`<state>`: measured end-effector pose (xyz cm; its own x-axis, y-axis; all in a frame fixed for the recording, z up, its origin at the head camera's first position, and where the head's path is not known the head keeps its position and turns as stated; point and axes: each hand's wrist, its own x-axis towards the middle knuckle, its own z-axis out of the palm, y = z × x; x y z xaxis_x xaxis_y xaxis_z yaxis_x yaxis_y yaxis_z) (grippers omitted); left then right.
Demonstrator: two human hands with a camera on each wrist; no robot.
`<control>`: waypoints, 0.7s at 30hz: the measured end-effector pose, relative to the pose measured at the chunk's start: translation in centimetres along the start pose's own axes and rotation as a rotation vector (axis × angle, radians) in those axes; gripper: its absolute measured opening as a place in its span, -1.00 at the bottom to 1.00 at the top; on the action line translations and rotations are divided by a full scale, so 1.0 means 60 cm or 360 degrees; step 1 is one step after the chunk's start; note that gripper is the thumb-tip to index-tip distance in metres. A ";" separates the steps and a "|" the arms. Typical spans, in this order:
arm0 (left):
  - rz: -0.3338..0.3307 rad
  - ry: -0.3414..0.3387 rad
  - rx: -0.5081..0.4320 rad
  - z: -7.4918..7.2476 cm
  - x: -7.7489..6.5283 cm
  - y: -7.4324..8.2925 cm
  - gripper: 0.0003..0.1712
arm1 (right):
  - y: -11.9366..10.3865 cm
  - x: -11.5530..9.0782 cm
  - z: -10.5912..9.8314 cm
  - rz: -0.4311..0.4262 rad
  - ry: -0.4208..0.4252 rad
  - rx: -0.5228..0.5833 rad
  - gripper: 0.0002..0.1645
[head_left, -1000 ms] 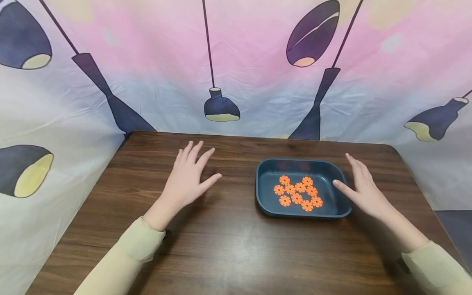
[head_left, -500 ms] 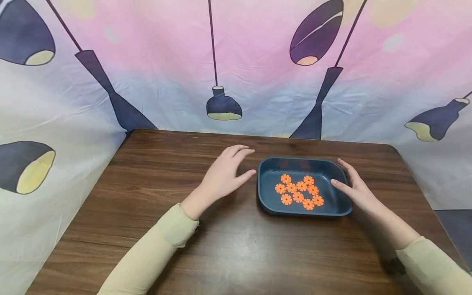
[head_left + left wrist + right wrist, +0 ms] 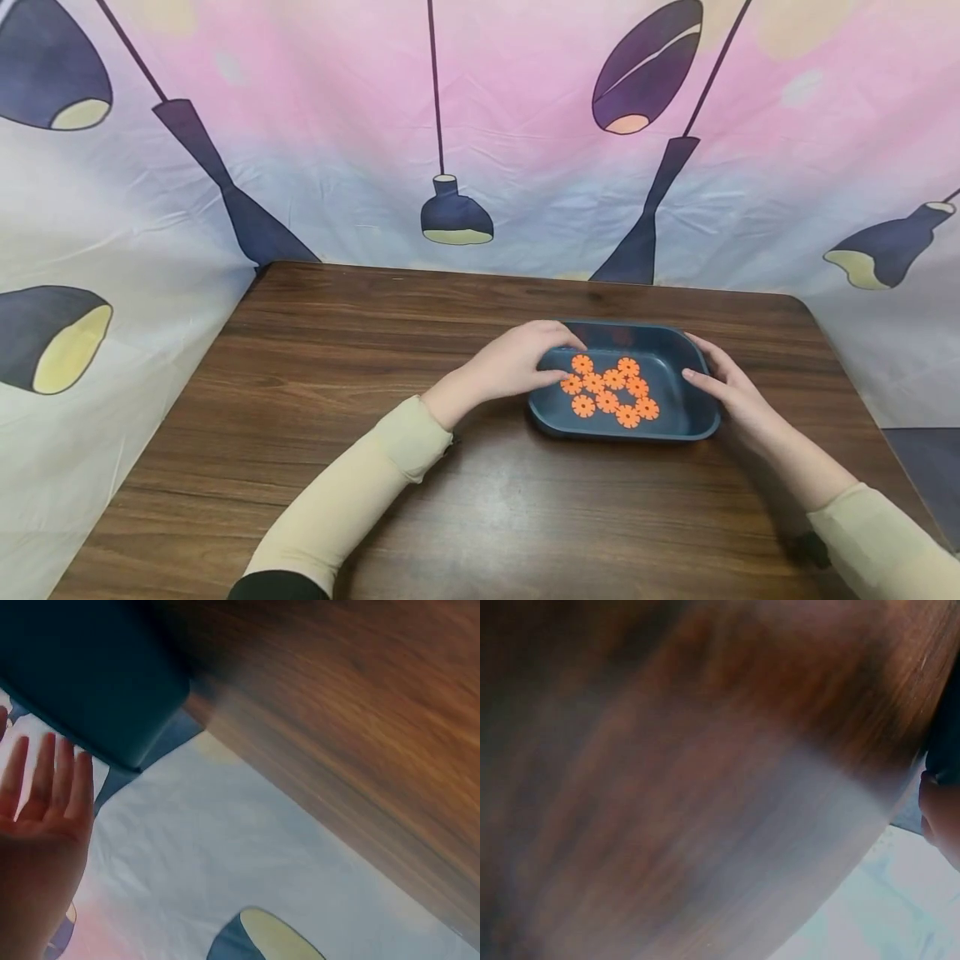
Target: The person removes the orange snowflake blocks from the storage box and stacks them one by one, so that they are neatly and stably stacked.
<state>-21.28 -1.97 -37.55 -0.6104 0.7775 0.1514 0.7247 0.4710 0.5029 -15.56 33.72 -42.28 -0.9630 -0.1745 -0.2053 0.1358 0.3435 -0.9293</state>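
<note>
A dark blue rectangular tray (image 3: 678,408) with rounded corners stands on the table, right of the middle. Inside it lie several orange notched discs (image 3: 627,416), flat and close together. My left hand (image 3: 517,360) hovers over the tray's left end, fingers and thumb apart with nothing between them; the thumb tip is near the leftmost disc. In the left wrist view the fingers (image 3: 56,776) are extended beside the tray wall (image 3: 97,682). My right hand (image 3: 738,400) holds the tray's right end, thumb over the rim and fingers along the outside. The right wrist view shows only a finger (image 3: 941,814) against the tray.
The dark brown wooden table (image 3: 337,358) stretches left of the tray and in front of it. A cloth backdrop (image 3: 360,167) printed with hanging lamps rises behind the table's back edge and along its sides.
My left hand has moved right across the table, from well left of the tray to over its left end. The right hand has come in against the tray's right rim. The discs stay put.
</note>
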 end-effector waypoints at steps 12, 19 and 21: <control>0.0077 -0.0375 -0.0059 0.029 0.050 0.010 -0.55 | 0.027 -0.007 -0.018 -0.0128 -0.0193 0.0317 -0.15; 0.0093 -0.0480 -0.0131 0.042 0.066 0.005 -0.59 | 0.040 -0.007 -0.027 -0.0254 -0.0387 0.0470 -0.10; 0.0079 -0.0507 -0.0144 0.044 0.070 0.004 -0.60 | 0.042 -0.007 -0.030 -0.0278 -0.0422 0.0484 -0.10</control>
<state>-22.84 2.48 -39.03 -0.4342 0.8964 -0.0886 0.7111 0.4015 0.5772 -15.25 36.30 -44.00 -0.8898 -0.4506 -0.0718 0.0766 0.0076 -0.9970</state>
